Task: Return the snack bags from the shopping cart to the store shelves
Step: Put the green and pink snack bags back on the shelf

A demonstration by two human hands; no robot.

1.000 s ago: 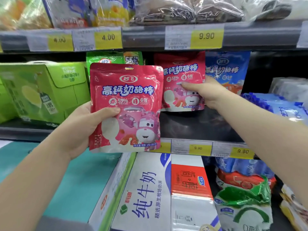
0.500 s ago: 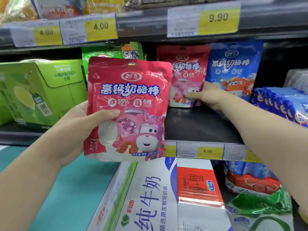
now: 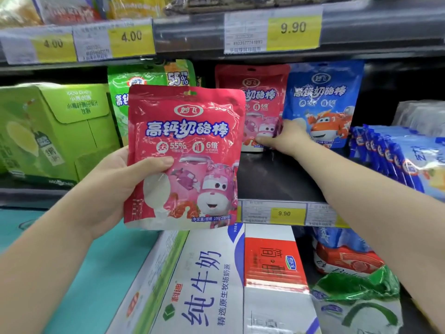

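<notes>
The left hand holds a red snack bag upright in front of the shelves. Its thumb is pressed across the front of the pack at mid-height and its fingers are hidden behind it, so the grip is a firm pinch on the bag's left side. The bag hangs in the air just in front of the middle shelf, overlapping a green bag that stands behind it. The right hand reaches further back onto that shelf and grips the lower right corner of a second red bag. Its thumb lies on the front near the bottom edge, and the fingers go behind, out of sight. This second pack stands upright on the shelf, touching a blue bag on its right. A row of blue packets sits further right, and a green carton stands at the left end. Yellow price tags reading 9.90 line the shelf edge – another hangs on the shelf above. Below, a white milk box lies beside a red-and-white box.
</notes>
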